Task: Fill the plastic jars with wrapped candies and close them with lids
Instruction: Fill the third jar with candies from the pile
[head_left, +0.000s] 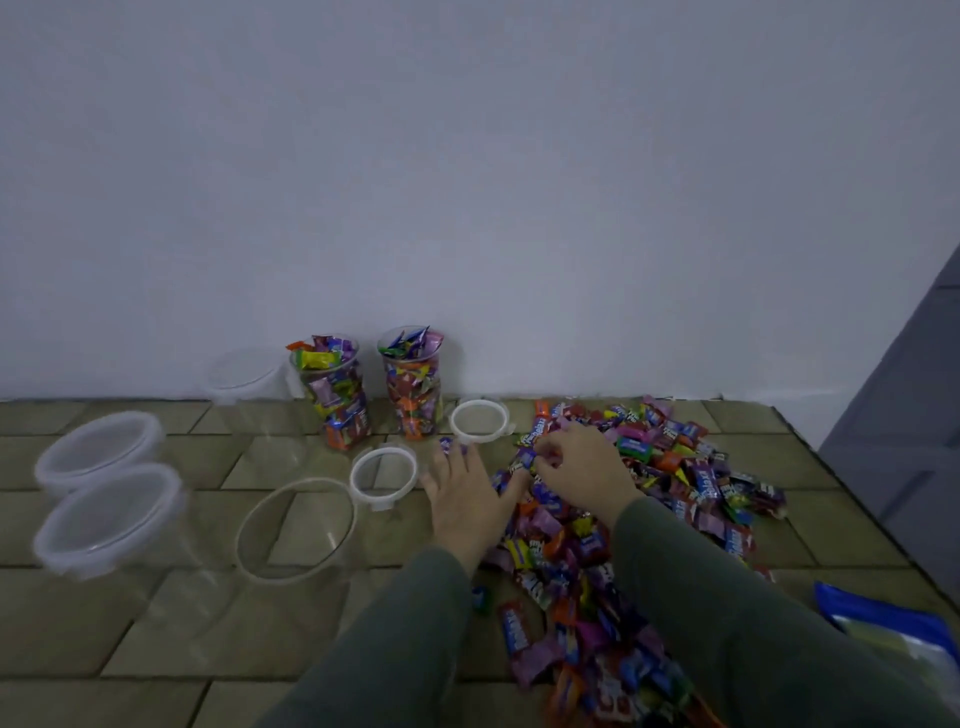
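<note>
A big pile of wrapped candies (665, 467) lies on the tiled surface at the right. My right hand (582, 467) is on top of the pile, its fingers curled round a few candies (527, 458). My left hand (467, 499) lies flat with straight fingers at the pile's left edge, and a purple candy (447, 445) sits at its fingertips. Two jars full of candies (337, 400) (414, 389) stand without lids at the back. An empty clear jar (296, 530) stands open to the left of my left hand. Two white lids (384, 475) (479, 421) lie flat nearby.
Two empty lidded jars (98, 447) (109, 519) stand at the far left, and a third (244, 374) is by the white wall. A blue bag (883, 618) lies at the lower right, near the surface's right edge.
</note>
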